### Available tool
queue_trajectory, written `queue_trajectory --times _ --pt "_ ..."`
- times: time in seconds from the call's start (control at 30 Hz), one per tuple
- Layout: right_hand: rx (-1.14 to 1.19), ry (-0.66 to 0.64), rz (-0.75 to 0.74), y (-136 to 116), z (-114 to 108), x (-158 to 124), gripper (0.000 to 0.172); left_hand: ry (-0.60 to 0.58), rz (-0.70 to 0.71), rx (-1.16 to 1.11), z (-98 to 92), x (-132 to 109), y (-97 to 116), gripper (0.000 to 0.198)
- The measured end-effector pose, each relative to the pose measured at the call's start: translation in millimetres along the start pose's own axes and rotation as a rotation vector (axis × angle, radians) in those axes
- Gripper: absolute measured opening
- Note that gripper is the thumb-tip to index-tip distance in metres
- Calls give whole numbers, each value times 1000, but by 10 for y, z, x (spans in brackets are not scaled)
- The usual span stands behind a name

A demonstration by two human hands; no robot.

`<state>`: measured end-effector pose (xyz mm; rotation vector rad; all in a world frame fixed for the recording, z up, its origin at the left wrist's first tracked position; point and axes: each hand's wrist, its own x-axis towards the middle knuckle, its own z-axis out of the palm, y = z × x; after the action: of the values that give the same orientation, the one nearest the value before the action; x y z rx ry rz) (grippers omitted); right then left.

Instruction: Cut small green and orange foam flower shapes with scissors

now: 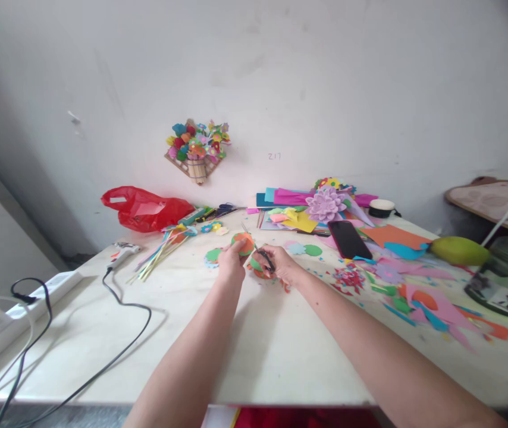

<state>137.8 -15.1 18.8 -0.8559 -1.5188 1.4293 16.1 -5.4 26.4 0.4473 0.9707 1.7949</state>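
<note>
Between the fingers of my left hand (232,261) is an orange and green foam piece (245,243), held up over the middle of the table. My right hand (283,265) grips a pair of scissors (264,259) with dark handles, its blades close to the right side of that piece. Below the scissors lie more green and orange bits (260,273), partly hidden by my hands. Left of my left hand rests a green round piece on a light blue one (212,257). To the right of my right hand are a light blue flower shape (297,248) and a green disc (313,250).
A phone (350,240), coloured scraps (432,303) and a glass jar (506,276) lie to the right. Foam sheets and a purple flower (326,205) sit at the back. On the left are a glue gun (123,255), its cord, a power strip (53,291) and a red bag (147,211).
</note>
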Motion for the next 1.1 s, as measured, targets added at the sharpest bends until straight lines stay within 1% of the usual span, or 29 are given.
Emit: queue_trajectory --times 0.33,0.57,0.77,0.9,0.97,1.1 --pt "16 -9 -28 1 -19 9 25 -1 -24 28 -19 26 42 17" --pt "53 2 24 5 -25 26 22 -44 -24 70 -59 75 63 17" --pt "122 19 69 61 -49 70 11 -35 -22 107 -74 105 79 16" --pt "127 47 111 101 -54 111 8 -35 -14 125 -104 156 66 16" --pt "129 62 130 116 -55 135 10 -56 -6 137 -128 184 59 17" --pt "69 108 139 138 -79 189 20 -108 -7 161 -173 222 60 21"
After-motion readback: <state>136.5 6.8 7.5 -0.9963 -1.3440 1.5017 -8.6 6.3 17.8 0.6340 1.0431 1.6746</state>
